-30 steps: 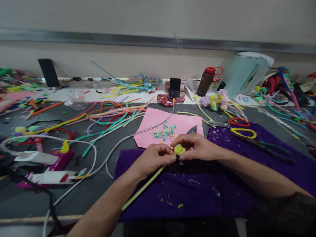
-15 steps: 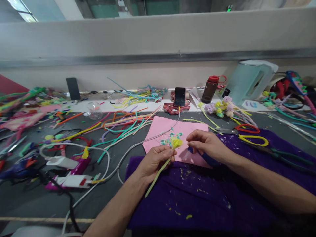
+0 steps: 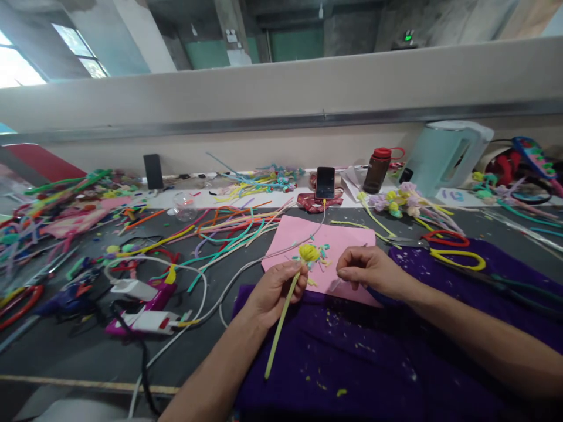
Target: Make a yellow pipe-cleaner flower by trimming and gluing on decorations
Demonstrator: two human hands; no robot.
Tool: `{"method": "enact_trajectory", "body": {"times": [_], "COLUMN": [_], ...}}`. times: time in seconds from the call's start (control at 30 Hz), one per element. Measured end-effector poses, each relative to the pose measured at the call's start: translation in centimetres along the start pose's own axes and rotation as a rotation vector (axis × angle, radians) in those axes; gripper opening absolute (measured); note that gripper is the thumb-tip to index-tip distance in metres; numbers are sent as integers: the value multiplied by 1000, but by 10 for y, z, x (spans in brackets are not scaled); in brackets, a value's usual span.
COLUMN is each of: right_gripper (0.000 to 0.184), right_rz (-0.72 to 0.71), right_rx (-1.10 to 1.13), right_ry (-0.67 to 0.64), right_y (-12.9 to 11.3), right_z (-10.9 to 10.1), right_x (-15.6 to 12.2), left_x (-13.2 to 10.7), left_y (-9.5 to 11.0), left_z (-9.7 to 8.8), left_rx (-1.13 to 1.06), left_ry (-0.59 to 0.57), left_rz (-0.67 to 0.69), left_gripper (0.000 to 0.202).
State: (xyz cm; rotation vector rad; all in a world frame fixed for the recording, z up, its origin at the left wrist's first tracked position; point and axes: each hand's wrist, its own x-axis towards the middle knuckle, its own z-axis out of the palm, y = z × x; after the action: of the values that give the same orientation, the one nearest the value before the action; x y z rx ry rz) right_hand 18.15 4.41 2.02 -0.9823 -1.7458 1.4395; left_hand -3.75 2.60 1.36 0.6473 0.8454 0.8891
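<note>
My left hand (image 3: 278, 291) is closed round a yellow-green stem (image 3: 278, 334) just under its fluffy yellow flower head (image 3: 309, 252). The stem slants down toward me and the flower points away. To its right, apart from the flower, my right hand (image 3: 373, 268) has thumb and fingers drawn together. A thin pale strand seems to show at its fingertips, too fine to name. Beneath both hands lie a pink sheet (image 3: 281, 233), with small teal and yellow clippings (image 3: 324, 252) on it, and a dark purple cloth (image 3: 325, 363) dotted with yellow scraps.
Scissors (image 3: 457, 258) with red and yellow handles lie on the right, beside dark-handled pliers (image 3: 519, 287). Coloured pipe cleaners (image 3: 237, 225) and a white cable (image 3: 229, 275) spread left. A phone (image 3: 325, 183), red-capped bottle (image 3: 377, 170) and kettle (image 3: 453, 155) stand at the back.
The view has tilted up, so everything sits lower in it. The flower has turned more upright and moved slightly left, away from my right hand. My left hand still holds the stem.
</note>
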Motion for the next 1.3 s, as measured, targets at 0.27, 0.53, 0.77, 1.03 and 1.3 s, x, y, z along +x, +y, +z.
{"method": "enact_trajectory", "body": {"times": [0.27, 0.53, 0.77, 1.03, 1.3], "right_gripper": [13, 17, 38, 33, 30], "right_rz": [53, 25, 75, 72, 15], "right_rx": [-172, -598, -1278, -1320, -1295], "right_ry": [149, 193, 198, 175, 181], "right_y": [-10, 26, 37, 35, 28], "right_z": [-27, -35, -19, -6, -24], "right_x": [-21, -57, -54, -46, -65], "left_x": [-52, -71, -74, -75, -74], "left_y": [-9, -47, -62, -72, -74], "left_z": [4, -2, -9, -13, -12], "left_rx": [53, -61, -57, -58, -75], "left_ry": [-33, -46, 23, 74, 81], "left_rz": [61, 16, 33, 43, 66], "left_gripper": [23, 20, 20, 21, 19]}}
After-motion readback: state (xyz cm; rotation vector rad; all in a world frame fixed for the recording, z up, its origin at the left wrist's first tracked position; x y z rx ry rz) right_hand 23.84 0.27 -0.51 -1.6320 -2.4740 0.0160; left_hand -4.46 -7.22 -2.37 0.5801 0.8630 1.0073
